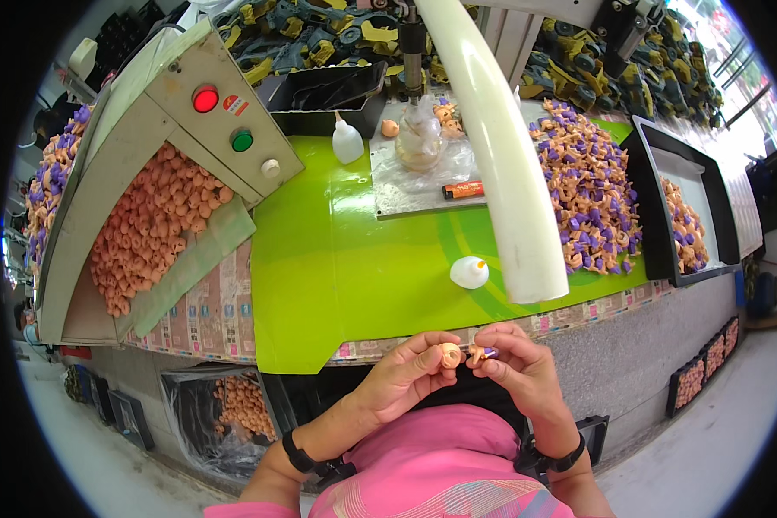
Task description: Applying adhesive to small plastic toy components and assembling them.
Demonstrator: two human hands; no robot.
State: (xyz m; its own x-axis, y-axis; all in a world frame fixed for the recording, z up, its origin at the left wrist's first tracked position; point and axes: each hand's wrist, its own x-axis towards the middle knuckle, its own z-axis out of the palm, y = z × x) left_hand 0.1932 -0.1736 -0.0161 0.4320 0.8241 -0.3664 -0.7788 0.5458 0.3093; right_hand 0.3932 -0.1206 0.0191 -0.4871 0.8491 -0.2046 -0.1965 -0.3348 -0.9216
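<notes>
My left hand [399,380] pinches a small peach-coloured hollow doll head [451,354] between thumb and fingertips, with a dark opening showing on it. Just beside it, the fingers of my right hand [527,377] close on a tiny doll body [477,353] in peach and purple. Head and body are held close together over my lap, in front of the table edge; whether they touch I cannot tell. On the green table sheet [363,276], beyond my hands, a white squeeze bottle [469,273] with an orange tip lies tilted.
Many doll heads [160,224] fill the recess of a beige machine [181,95] at left. Doll bodies [583,194] are heaped at right beside a black tray [725,233]. A thick white pipe [518,181] hangs over the table. Another white bottle [347,142] stands farther back.
</notes>
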